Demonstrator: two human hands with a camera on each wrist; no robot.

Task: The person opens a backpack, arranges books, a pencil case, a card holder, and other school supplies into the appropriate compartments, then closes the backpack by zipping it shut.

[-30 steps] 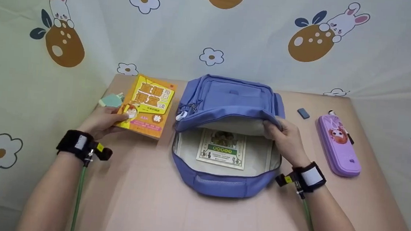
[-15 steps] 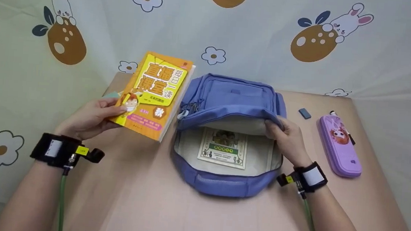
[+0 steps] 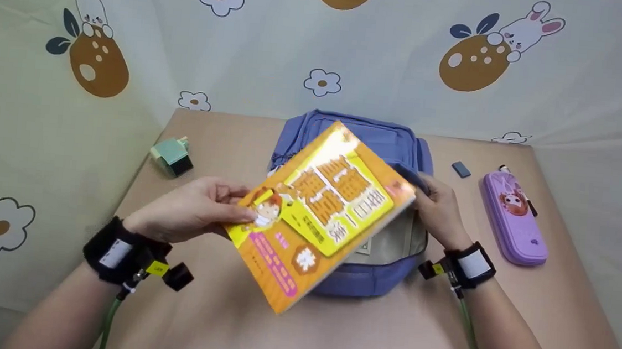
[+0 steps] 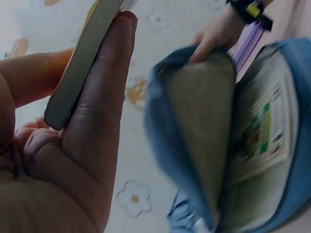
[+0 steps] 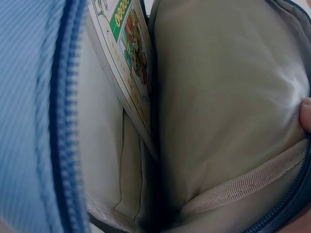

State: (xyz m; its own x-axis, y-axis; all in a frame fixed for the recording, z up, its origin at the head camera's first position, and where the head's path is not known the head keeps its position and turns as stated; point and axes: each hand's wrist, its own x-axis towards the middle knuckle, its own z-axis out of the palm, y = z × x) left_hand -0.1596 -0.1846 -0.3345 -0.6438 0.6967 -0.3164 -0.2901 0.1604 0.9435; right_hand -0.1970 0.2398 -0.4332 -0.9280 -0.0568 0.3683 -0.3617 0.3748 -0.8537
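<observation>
My left hand (image 3: 191, 209) pinches an orange and yellow book (image 3: 319, 214) by its edge, thumb on the cover and fingers beneath. The book is tilted and overlaps the blue backpack (image 3: 347, 283) in the head view. With its thumb and fingers, my right hand (image 3: 441, 210) grips the edge of the backpack's unzipped flap and holds it up. Inside the main compartment lies a second book (image 5: 133, 53) with a green band on its cover; the left wrist view shows this book (image 4: 262, 131) too. In the head view the held book hides most of the opening.
A green and black block-like object (image 3: 172, 157) stands at the table's back left. To the right lie a small dark blue eraser (image 3: 461, 169) and a purple pencil case (image 3: 514, 221), with a pen (image 3: 531, 207) partly behind the case. A patterned cloth (image 3: 266, 43) hangs behind the table.
My left hand has carried the orange book from the left side rightward over the backpack, turning it clockwise. The green object has come into full view. My right hand keeps holding the flap.
</observation>
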